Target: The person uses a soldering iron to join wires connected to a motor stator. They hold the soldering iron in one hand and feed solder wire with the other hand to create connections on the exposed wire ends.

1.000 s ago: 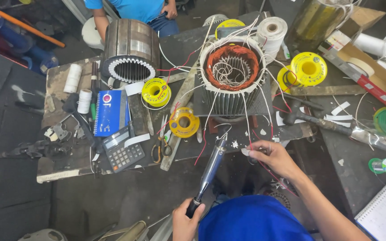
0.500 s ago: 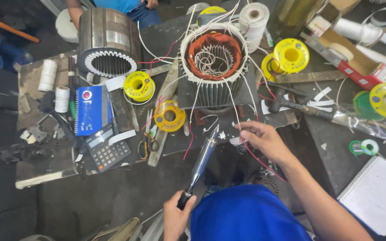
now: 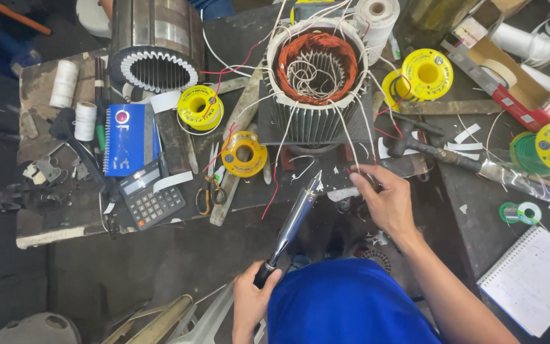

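Left hand (image 3: 253, 304) gripping soldering iron (image 3: 293, 223) handle; right hand (image 3: 382, 200) pinching a wire (image 3: 349, 141) near the stator (image 3: 314, 79).

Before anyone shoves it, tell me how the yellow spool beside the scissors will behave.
The yellow spool lies flat on its flange, so it would probably slide, not roll. It looks light, likely plastic with little wound on it. A red wire crosses it and may drag along.
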